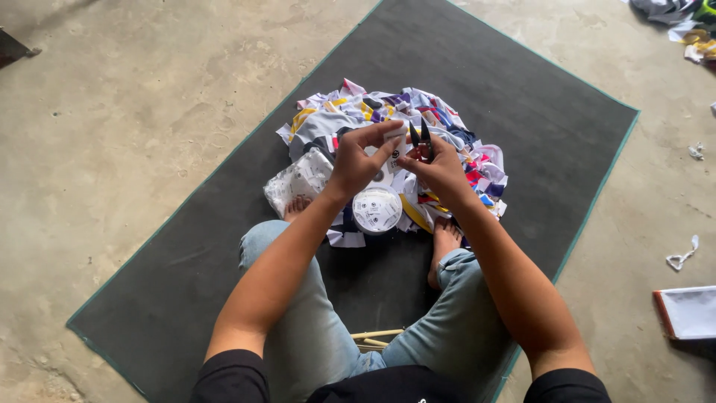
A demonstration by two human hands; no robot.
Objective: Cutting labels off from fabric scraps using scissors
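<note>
My left hand [356, 160] pinches a small white fabric label [395, 143] between thumb and fingers. My right hand [441, 170] grips small black thread snips [419, 139], their points up beside the label. Both hands hover above a heap of multicoloured fabric pieces [447, 123] lying on a dark grey mat [522, 97]. Just below my hands, between my bare feet, a round white roll of printed labels [377, 210] rests on the mat.
A clear bag of white printed pieces [300, 180] lies left of the roll. My legs in light jeans stretch over the mat on a concrete floor. A white scrap [682, 257], a flat white board [690, 311] and more cloth [682, 19] lie at right.
</note>
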